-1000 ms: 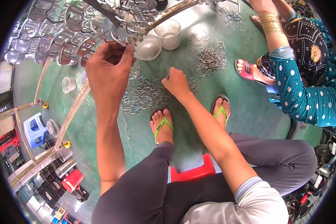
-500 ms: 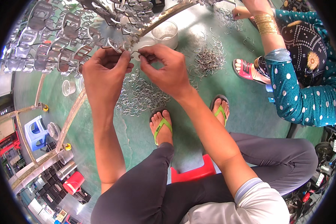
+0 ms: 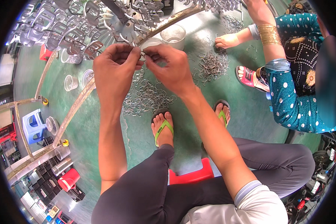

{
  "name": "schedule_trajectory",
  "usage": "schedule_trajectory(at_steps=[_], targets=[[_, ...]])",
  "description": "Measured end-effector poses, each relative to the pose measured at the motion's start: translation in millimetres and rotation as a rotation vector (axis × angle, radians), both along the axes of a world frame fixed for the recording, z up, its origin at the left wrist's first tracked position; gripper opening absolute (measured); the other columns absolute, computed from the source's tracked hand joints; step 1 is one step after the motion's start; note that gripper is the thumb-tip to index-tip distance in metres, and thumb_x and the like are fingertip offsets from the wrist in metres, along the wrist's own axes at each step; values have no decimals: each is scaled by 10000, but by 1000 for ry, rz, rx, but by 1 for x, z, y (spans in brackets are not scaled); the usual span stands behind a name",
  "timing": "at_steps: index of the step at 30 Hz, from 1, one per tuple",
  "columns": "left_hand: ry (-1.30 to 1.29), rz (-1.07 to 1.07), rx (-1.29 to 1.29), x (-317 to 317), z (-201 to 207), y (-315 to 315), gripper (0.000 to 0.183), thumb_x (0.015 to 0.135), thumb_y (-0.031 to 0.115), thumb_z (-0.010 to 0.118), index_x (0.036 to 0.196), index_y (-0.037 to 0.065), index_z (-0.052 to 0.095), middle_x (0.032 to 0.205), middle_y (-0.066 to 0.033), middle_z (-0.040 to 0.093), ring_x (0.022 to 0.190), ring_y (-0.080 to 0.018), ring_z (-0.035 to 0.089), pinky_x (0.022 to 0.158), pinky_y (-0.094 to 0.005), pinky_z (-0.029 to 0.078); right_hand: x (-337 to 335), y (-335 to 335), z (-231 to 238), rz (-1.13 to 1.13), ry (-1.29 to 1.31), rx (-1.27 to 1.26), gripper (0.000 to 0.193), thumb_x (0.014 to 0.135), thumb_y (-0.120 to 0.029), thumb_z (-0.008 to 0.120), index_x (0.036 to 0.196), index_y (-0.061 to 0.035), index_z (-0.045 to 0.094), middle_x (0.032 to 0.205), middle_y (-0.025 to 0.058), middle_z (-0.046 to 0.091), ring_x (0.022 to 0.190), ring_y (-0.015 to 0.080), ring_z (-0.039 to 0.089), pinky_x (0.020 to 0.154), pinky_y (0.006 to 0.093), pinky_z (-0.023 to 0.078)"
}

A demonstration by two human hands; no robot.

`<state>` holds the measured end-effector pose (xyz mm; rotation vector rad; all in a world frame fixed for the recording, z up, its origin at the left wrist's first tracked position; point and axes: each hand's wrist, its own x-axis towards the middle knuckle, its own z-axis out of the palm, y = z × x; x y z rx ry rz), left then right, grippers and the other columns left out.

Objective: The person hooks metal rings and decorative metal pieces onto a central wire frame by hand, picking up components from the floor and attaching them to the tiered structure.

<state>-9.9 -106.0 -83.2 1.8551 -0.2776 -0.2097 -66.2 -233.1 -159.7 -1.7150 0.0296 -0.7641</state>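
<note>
The right hand (image 3: 171, 67) has come up from the floor pile of thin bent metal wire clips (image 3: 147, 95) at six o'clock, and now both it and the left hand (image 3: 114, 67) pinch one small clip (image 3: 143, 55) between closed fingertips.

Silver-grey wire clips (image 3: 147, 98), heaped just below both hands on a green floor (image 3: 97, 130). Green-strapped sandals (image 3: 163, 127) further below, over dark grey trousers (image 3: 168, 194) and a red stool (image 3: 192, 175). Shiny silver metal pieces (image 3: 59, 30) on a rack above the left hand (image 3: 115, 71). Clear cup (image 3: 173, 35) just above the right hand (image 3: 171, 67). Far right of it, a teal sleeve (image 3: 291, 100) with white dots, gold bangles (image 3: 268, 34), pink sandal (image 3: 250, 76). Far lower left, a pale blue stool (image 3: 33, 125) and a red mug (image 3: 69, 179).
</note>
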Motion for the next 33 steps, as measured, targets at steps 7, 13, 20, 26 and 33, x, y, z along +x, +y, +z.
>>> schedule_trajectory(at_steps=[7, 13, 20, 26, 33], targets=[[48, 16, 119, -26, -4, 7, 233, 878, 123, 749, 983, -70, 671, 839, -111, 714, 717, -159, 704, 645, -256, 571, 11, -1, -10, 19, 33, 35, 185, 794, -21, 710, 971, 33, 703, 842, 157, 702, 738, 233, 721, 653, 320, 571], [54, 53, 51, -15, -52, 10, 219, 897, 146, 731, 993, -46, 687, 829, -92, 718, 682, -128, 687, 622, -235, 545, 22, -7, -3, -9, 105, -2, 161, 799, -36, 713, 948, 23, 728, 807, 161, 724, 710, 233, 728, 662, 305, 572], [22, 106, -119, -19, -80, -18, 249, 909, 118, 707, 1068, -70, 671, 840, -102, 728, 661, -126, 685, 600, -235, 531, 28, -18, 1, -71, 183, -94, 163, 818, -55, 708, 955, 30, 731, 767, 144, 730, 689, 164, 722, 640, 287, 557], [-113, 145, -14, -21, -84, -29, 207, 903, 129, 671, 1049, -18, 671, 765, -151, 718, 620, -224, 712, 570, -324, 530, 20, -27, 2, -17, 314, -100, 174, 821, -65, 708, 961, 36, 730, 765, 138, 732, 686, 159, 719, 631, 287, 549], [-318, 147, -8, -17, -96, -19, 164, 915, 110, 673, 1007, -25, 689, 792, -133, 731, 625, -174, 711, 564, -285, 537, 11, -24, 28, 60, 383, -257, 191, 819, -77, 707, 970, 37, 731, 816, 159, 732, 712, 196, 722, 660, 302, 568]])
